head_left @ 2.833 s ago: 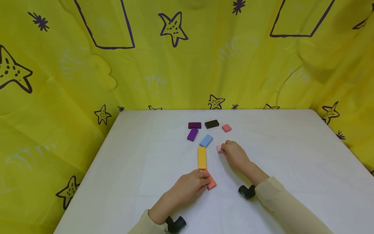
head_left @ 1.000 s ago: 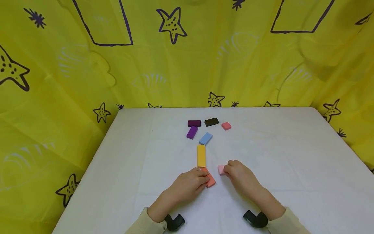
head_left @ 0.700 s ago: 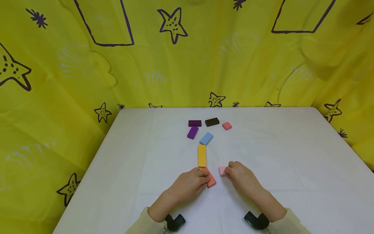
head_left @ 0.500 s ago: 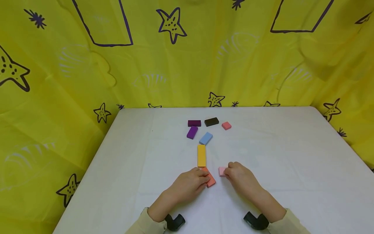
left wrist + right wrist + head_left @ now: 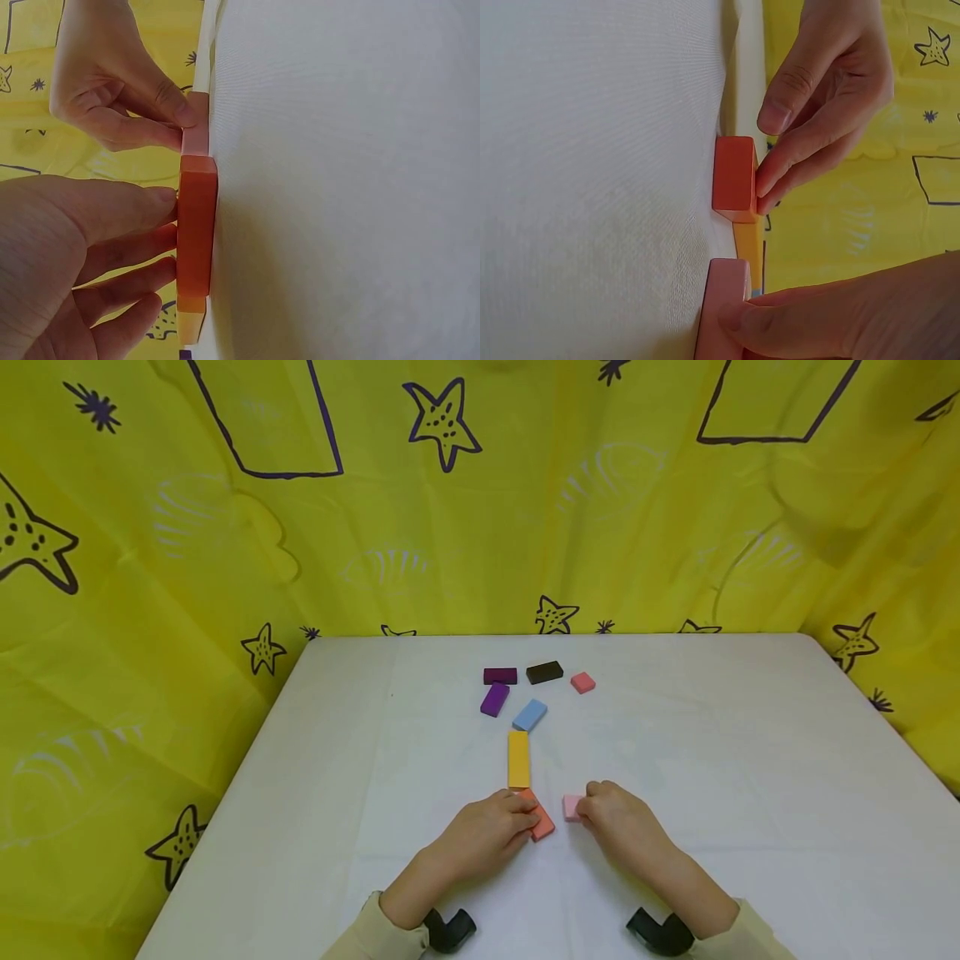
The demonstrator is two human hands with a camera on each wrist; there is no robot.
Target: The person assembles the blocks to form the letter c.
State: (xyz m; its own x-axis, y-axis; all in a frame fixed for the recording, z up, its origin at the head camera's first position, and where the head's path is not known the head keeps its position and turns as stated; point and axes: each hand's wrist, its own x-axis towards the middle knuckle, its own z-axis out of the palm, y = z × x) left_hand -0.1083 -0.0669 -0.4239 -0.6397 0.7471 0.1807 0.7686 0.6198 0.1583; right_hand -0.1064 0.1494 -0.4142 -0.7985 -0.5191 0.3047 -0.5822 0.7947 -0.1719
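Pinching the pink block in the right hand, near the orange block. Touching the latter's top with the left hand, loose and nearly straight-fingered.

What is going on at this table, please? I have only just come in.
A person is handling small blocks on a white table. The left hand rests its fingers on the orange block, at the near end of the yellow block. The right hand pinches the pink block, to the right of the orange block, with a gap between. Beyond the yellow block lies the blue block. Purple, maroon, black and red blocks lie farther back.
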